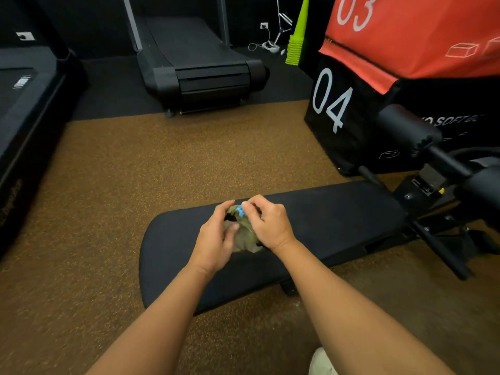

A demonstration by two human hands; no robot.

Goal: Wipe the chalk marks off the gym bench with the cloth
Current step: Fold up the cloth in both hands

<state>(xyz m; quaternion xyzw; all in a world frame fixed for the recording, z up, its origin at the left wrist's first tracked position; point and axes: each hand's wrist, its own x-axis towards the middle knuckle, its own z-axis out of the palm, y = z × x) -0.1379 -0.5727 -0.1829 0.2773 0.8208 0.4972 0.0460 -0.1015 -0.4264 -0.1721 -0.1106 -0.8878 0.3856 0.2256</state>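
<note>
Cloth [244, 236] on bench [338, 217]; treadmill [200, 63] behind, boxes [378, 77] right.

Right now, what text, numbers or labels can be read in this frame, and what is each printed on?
"03": white numerals on the red soft box.
"04": white numerals on the black soft box beneath it.
"SOFT": part of a cut-off line on the same black box, the rest unreadable.
Blue tag on the cloth: too small to read.
White label on the left machine: blurred.
</note>
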